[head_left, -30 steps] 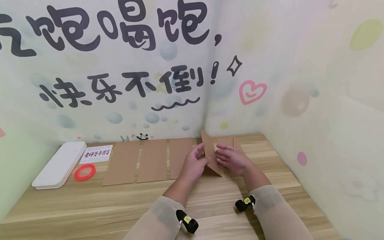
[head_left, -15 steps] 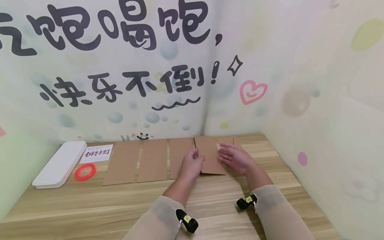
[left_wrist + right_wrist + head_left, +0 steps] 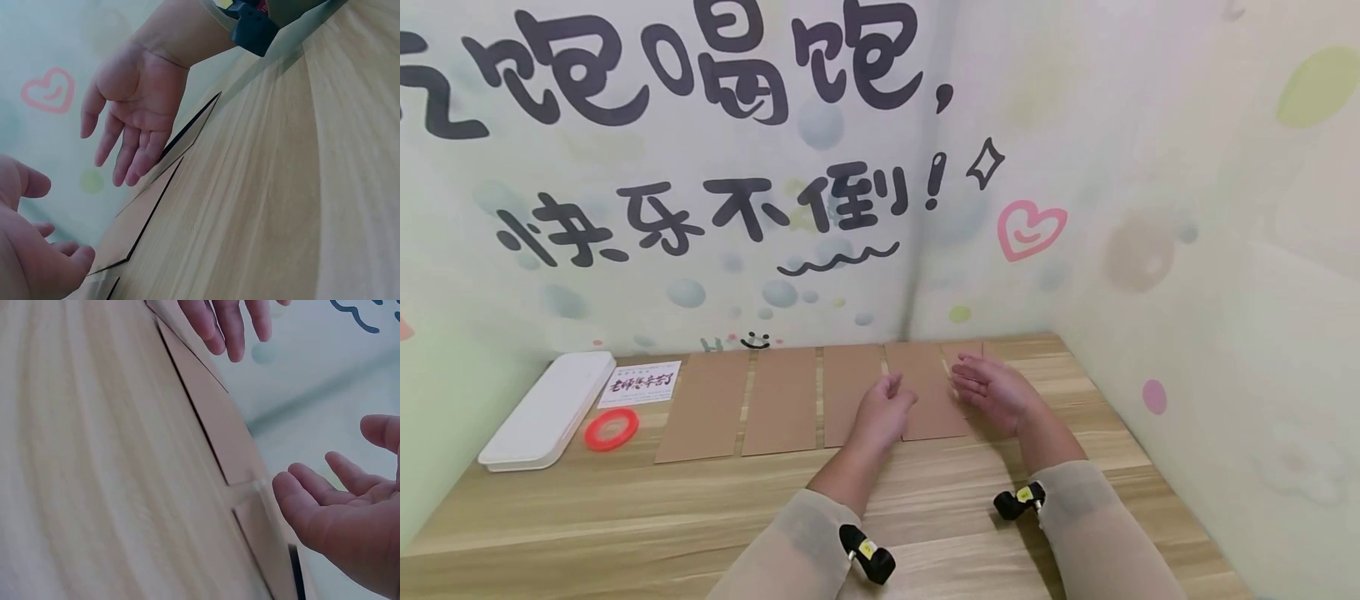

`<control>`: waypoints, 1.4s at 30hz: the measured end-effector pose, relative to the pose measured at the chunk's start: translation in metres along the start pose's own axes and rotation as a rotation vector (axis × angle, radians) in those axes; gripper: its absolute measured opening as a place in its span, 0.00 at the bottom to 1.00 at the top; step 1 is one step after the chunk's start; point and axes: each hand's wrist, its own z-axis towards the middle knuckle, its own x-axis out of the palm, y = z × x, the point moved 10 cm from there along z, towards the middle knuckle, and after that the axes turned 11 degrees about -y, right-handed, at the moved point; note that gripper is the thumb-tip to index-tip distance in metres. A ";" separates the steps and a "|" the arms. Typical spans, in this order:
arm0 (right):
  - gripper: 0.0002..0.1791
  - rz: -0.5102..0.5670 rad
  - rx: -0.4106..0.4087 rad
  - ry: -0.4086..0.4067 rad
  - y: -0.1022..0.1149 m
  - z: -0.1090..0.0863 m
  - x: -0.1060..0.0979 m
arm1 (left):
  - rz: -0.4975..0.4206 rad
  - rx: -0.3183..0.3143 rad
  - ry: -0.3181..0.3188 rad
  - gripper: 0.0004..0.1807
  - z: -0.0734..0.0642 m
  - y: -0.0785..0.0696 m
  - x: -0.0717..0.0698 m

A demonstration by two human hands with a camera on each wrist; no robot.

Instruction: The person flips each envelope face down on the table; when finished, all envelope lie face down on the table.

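A brown cardboard sheet lies flat on the table between my two hands. My left hand is at its left edge, fingers loosely bent and holding nothing. On the other side, my right hand hovers with its fingers extended and its palm turned inward. Another brown piece lies behind the right hand, which hides most of it. In the left wrist view, the right hand has its fingers pointing down close above the cardboard. In the right wrist view, the sheet lies below the left fingers.
Several similar brown sheets lie in a row to the left. Beyond them are a red tape roll, a printed card and a white case. A wall with lettering rises behind the wooden table.
The cardboard sheet that stood tilted between my hands has dropped and now lies flat. My left hand has let go of it; my right hand has moved slightly right.
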 end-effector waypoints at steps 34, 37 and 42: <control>0.40 -0.203 0.075 -0.056 -0.005 -0.004 -0.122 | 0.026 -0.089 0.230 0.40 -0.009 0.002 0.112; 0.42 -0.191 0.065 -0.062 -0.008 -0.002 -0.124 | 0.039 -0.077 0.232 0.40 -0.010 0.001 0.114; 0.41 -0.174 0.035 -0.074 -0.008 -0.003 -0.128 | 0.037 -0.071 0.229 0.40 -0.013 0.001 0.115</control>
